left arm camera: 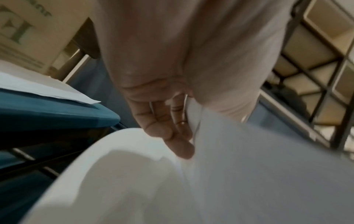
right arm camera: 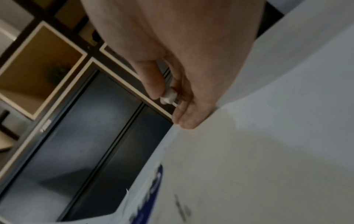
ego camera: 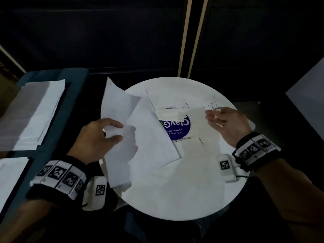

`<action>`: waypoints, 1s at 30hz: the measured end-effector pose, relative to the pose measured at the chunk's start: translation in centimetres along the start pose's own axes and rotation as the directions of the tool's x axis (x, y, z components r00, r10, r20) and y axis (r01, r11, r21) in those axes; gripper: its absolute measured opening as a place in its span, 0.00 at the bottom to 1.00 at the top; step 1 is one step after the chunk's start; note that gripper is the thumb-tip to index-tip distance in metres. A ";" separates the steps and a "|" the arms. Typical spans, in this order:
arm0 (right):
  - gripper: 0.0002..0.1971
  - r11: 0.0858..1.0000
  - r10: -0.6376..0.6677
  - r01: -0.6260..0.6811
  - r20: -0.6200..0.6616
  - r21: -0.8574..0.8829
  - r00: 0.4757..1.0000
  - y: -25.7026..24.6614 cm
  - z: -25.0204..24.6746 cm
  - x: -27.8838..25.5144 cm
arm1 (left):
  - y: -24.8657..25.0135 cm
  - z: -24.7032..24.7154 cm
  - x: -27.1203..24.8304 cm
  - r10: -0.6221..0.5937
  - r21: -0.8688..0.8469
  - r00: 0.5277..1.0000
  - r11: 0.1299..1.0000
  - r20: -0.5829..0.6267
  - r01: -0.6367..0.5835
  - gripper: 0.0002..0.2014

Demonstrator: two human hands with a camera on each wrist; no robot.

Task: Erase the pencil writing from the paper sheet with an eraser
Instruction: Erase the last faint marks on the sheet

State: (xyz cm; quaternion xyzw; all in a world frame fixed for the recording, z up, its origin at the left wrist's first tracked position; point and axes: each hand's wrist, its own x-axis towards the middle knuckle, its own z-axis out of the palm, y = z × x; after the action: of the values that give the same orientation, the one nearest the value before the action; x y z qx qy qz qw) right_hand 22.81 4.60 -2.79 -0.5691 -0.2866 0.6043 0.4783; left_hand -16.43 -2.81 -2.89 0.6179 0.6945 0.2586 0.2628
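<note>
Wrist bands with black-and-white marker tags sit lowest in the head view, one on each forearm. Left hand (ego camera: 98, 137), centre-left of the frame, has thumb and fingers pinched on a white paper sheet (ego camera: 121, 132) and holds it lifted off the round white table (ego camera: 175, 190), top corner sticking up toward upper centre. A second sheet (ego camera: 154, 137) lies flat under it, partly covering a blue round sticker (ego camera: 182, 128) on the tabletop. Right hand (ego camera: 226, 125), centre-right, pinches a small white eraser (right arm camera: 168, 95) between thumb and fingertips, pretty blurry though, so I'm going off the right wrist view. Dark eraser crumbs (ego camera: 208, 104) are scattered just above that hand. Far left there's a teal surface (ego camera: 52, 120) with more paper (ego camera: 35, 111) stacked on it.
</note>
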 end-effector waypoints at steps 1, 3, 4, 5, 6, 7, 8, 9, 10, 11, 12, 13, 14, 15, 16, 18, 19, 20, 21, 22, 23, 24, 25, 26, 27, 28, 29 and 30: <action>0.08 1.000 -0.010 0.010 0.022 -0.006 1.000 -0.4 -0.3 0.0 | 0.2 -0.4 -0.2 0.001 -0.017 1.000 1.000 -0.005 -0.001 0.14; 0.07 0.999 0.040 -0.037 0.149 -0.026 0.988 -0.6 -0.4 -0.7 | 0.7 -1.5 -0.6 -0.005 -0.095 1.000 0.996 -0.019 0.003 0.14; 0.07 0.994 0.089 -0.075 0.208 -0.075 0.974 -0.4 -0.2 -1.1 | 1.2 -2.0 -0.8 -0.006 -0.157 1.000 0.988 -0.021 0.003 0.13; 0.07 0.985 0.132 -0.100 0.240 -0.142 0.962 -0.2 0.0 -1.3 | 1.7 -2.2 -1.0 -0.007 -0.221 1.000 0.975 -0.013 0.004 0.13; 0.07 0.977 0.151 -0.108 0.237 -0.185 0.960 0.0 0.1 -1.1 | 2.4 -2.2 -1.0 -0.002 -0.269 1.000 0.963 -0.003 0.001 0.13; 0.08 0.979 0.139 -0.102 0.209 -0.179 0.968 0.0 0.0 -0.5 | 3.2 -2.1 -1.0 0.010 -0.290 1.000 0.957 0.002 -0.008 0.13; 0.09 0.987 0.105 -0.083 0.171 -0.136 0.980 -0.3 -0.3 0.2 | 3.8 -1.8 -0.7 0.028 -0.290 1.000 0.957 0.006 -0.025 0.13; 0.09 0.994 0.062 -0.050 0.133 -0.093 0.989 -0.8 -0.6 0.7 | 4.5 -1.5 -0.5 0.049 -0.277 0.999 0.960 0.007 -0.045 0.13; 0.09 0.997 0.028 -0.021 0.105 -0.069 0.994 -1.5 -1.1 1.1 | 4.9 -1.3 -0.3 0.069 -0.261 0.998 0.963 -0.001 -0.067 0.13; 0.08 0.998 0.013 -0.008 0.104 -0.057 0.994 -2.1 -1.6 1.2 | 5.4 -1.4 -0.2 0.083 -0.247 0.996 0.965 -0.014 -0.084 0.13; 0.08 0.998 0.018 -0.011 0.132 -0.055 0.991 -2.5 -2.3 1.0 | 5.8 -1.6 -0.2 0.099 -0.247 0.995 0.964 -0.027 -0.103 0.12; 0.07 0.996 0.046 -0.030 0.179 -0.089 0.983 -2.6 -2.8 0.6 | 6.2 -2.0 -0.3 0.108 -0.256 0.994 0.960 -0.034 -0.114 0.12; 0.06 0.984 0.097 -0.059 0.230 -0.166 0.968 -2.5 -3.2 0.2 | 6.5 -2.5 -0.3 0.121 -0.270 0.992 0.954 -0.045 -0.129 0.12; 0.05 0.961 0.161 -0.087 0.270 -0.264 0.949 -2.2 -3.5 -0.1 | 7.1 -3.0 -0.4 0.135 -0.285 0.989 0.947 -0.059 -0.146 0.12; 0.04 0.932 0.213 -0.106 0.286 -0.347 0.934 -1.9 -3.6 -0.1 | 7.5 -3.3 -0.3 0.144 -0.330 0.988 0.931 -0.061 -0.156 0.13; 0.05 0.923 0.213 -0.108 0.257 -0.369 0.943 -1.6 -3.3 0.7 | 8.3 -3.7 -0.1 0.129 -0.527 0.992 0.843 0.009 -0.105 0.18; 0.06 0.941 0.170 -0.087 0.234 -0.327 0.957 -1.8 -3.1 1.4 | 8.7 -3.5 0.0 0.117 -0.596 0.993 0.799 0.030 -0.076 0.23; 0.07 0.958 0.121 -0.057 0.214 -0.281 0.969 -2.1 -2.8 2.0 | 8.8 -3.1 0.4 0.109 -0.621 0.994 0.780 0.028 -0.068 0.24; 0.08 0.969 0.081 -0.029 0.202 -0.245 0.976 -2.6 -2.5 2.4 | 9.0 -2.6 0.6 0.106 -0.631 0.994 0.773 0.014 -0.073 0.22; 0.09 0.975 0.059 -0.013 0.203 -0.222 0.977 -3.1 -2.5 2.6 | 9.0 -2.0 1.0 0.115 -0.611 0.993 0.786 0.004 -0.088 0.20; 0.08 0.979 0.053 -0.008 0.217 -0.205 0.975 -3.6 -2.6 2.5 | 9.0 -1.3 1.2 0.120 -0.590 0.993 0.802 0.011 -0.091 0.19; 0.08 0.976 0.061 -0.008 0.242 -0.215 0.968 -3.8 -3.0 2.2 | 8.8 -0.7 1.5 0.128 -0.554 0.992 0.827 0.018 -0.096 0.18; 0.06 0.963 0.092 -0.016 0.272 -0.271 0.958 -3.9 -3.4 1.9 | 8.5 -0.1 1.5 0.129 -0.522 0.991 0.847 0.026 -0.097 0.18; 0.05 0.933 0.151 -0.034 0.304 -0.358 0.941 -3.8 -3.8 1.5 | 8.0 0.3 1.5 0.121 -0.490 0.992 0.867 0.035 -0.089 0.18; 0.05 0.894 0.222 -0.060 0.323 -0.444 0.920 -3.5 -4.1 1.2 | 7.4 0.8 1.5 0.091 -0.476 0.995 0.877 0.042 -0.060 0.17; 0.04 0.858 0.276 -0.080 0.324 -0.507 0.905 -3.1 -4.2 1.2 | 6.7 1.3 1.4 0.065 -0.463 0.997 0.886 0.052 -0.034 0.16; 0.03 0.848 0.287 -0.088 0.312 -0.523 0.906 -2.8 -4.2 1.5 | 6.1 1.8 1.3 0.045 -0.441 0.997 0.897 0.065 -0.012 0.14; 0.03 0.868 0.249 -0.080 0.289 -0.490 0.924 -2.7 -4.1 2.0 | 5.5 2.3 1.1 0.037 -0.412 0.996 0.911 0.081 0.000 0.14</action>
State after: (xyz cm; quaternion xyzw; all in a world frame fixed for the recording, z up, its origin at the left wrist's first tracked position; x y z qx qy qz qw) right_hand 27.62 6.63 -2.03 -0.5765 -0.4526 0.6455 0.2147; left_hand -11.00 -1.06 -0.86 0.5659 0.6066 0.3744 0.4143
